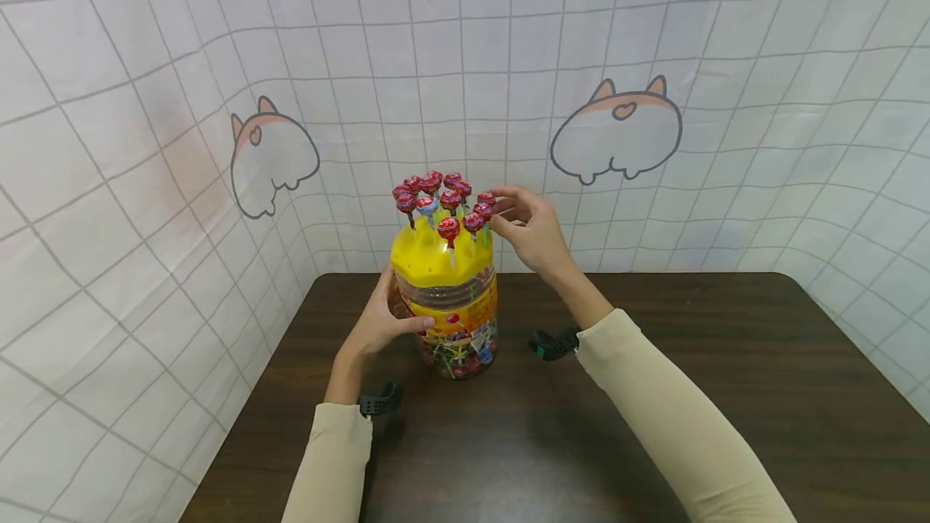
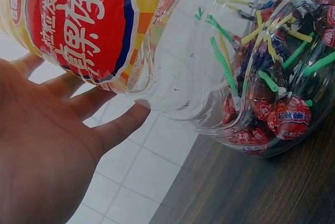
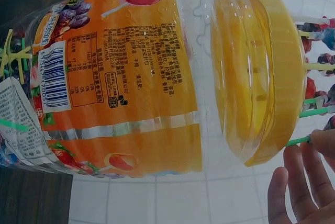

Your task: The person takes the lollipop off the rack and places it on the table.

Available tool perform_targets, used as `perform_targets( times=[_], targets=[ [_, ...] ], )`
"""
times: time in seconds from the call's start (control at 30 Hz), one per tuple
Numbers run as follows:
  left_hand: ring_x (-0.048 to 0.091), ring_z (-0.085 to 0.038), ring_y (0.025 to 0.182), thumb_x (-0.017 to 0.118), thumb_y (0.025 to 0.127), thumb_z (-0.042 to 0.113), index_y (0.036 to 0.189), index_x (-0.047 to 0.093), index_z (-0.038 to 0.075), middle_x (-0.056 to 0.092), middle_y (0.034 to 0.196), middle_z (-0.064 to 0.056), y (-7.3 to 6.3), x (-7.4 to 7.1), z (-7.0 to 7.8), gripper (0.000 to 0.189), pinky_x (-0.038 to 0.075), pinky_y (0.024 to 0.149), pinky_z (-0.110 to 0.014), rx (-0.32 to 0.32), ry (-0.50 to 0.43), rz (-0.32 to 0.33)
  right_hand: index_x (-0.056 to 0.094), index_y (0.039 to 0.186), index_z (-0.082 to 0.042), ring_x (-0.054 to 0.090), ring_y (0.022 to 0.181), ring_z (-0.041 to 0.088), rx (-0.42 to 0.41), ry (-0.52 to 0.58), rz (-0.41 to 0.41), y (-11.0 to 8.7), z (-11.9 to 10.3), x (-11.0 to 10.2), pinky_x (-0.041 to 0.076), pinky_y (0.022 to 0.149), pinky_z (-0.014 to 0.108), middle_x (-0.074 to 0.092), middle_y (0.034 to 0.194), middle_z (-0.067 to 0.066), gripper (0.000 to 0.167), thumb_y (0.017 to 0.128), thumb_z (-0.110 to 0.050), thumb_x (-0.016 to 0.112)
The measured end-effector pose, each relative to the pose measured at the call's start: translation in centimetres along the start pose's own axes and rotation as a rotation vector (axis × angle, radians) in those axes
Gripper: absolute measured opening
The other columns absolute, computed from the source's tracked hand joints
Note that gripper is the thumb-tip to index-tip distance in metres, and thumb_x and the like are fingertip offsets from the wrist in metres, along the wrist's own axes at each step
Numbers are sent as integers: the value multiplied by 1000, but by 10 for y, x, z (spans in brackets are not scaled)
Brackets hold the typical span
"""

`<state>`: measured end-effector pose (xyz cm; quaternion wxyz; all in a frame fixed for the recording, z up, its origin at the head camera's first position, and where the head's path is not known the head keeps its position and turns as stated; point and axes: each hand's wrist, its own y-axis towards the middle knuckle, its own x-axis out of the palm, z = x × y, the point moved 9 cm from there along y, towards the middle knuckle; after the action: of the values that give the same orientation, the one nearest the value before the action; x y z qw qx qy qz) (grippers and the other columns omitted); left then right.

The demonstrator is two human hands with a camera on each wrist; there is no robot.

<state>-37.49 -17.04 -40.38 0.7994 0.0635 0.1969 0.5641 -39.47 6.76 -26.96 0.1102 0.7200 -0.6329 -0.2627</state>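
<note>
A clear plastic candy jar (image 1: 468, 317) with an orange-yellow label stands on the table. Its yellow lid (image 1: 425, 261) bears several upright lollipops (image 1: 448, 228), most in red wrappers and one in blue (image 1: 426, 207). My left hand (image 1: 374, 321) holds the jar from the left, thumb across the label and fingers round the side. At the lid's right edge, my right hand (image 1: 536, 236) pinches a lollipop by its green stick (image 3: 298, 141), which meets the lid top. More wrapped lollipops (image 2: 290, 116) with green and yellow sticks lie in the jar's bottom.
The dark wooden table (image 1: 654, 394) extends around the jar. Behind it hangs a white grid-patterned cloth (image 1: 479, 95) with cartoon animal drawings. Dark straps hang at both wrists, the right strap (image 1: 555, 343) close over the table.
</note>
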Motion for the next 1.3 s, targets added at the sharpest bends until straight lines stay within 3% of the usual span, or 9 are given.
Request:
perform_targets(
  times=[0.17,0.3,0.57,0.73,0.87,1.03,1.3],
  targets=[
    [55,-27,132,83,85,19,160,19,38,53,149,-5,0,1,2,101,46,109,-55,14,-14,-18,60,135,2,65,103,40,15,-14,11,-3,-10,1,49,77,20,66,116,28,40,95,1,64],
    [55,-27,131,83,84,18,160,20,38,53,149,-4,-1,1,1,100,47,108,-53,11,-12,-16,61,136,0,66,100,38,-2,-11,14,-2,-9,3,50,75,20,67,114,27,40,96,-4,67],
    [55,-28,131,82,84,17,159,21,39,53,149,-4,-1,0,-1,99,47,109,-54,8,-9,-14,60,138,-7,67,94,25,-97,-14,36,2,-2,5,54,74,21,69,109,19,43,97,-13,70],
    [54,-29,132,84,84,20,159,21,39,52,149,-4,-3,-1,-1,100,44,111,-59,5,-2,-10,61,137,-8,67,88,15,-161,-19,75,2,-12,1,56,72,20,69,104,16,40,97,-9,67],
    [53,-29,132,84,83,23,159,21,39,52,150,-2,-3,-2,-2,100,41,111,-60,-6,8,-4,62,136,-11,67,83,16,-187,3,108,0,-20,-6,56,70,20,68,101,17,40,97,-6,67],
    [54,-30,130,84,84,22,160,21,37,53,149,-5,-3,-2,-1,100,43,110,-59,8,1,-11,62,137,-12,64,82,20,-171,24,115,-7,-19,-15,54,69,19,67,101,18,42,96,-5,67],
    [55,-28,129,84,83,21,160,21,37,54,147,-5,-3,-2,0,100,45,109,-57,27,-8,-26,61,138,-9,62,73,13,-102,52,144,-34,6,-30,54,64,19,65,98,8,43,95,-2,66]
  ],
)
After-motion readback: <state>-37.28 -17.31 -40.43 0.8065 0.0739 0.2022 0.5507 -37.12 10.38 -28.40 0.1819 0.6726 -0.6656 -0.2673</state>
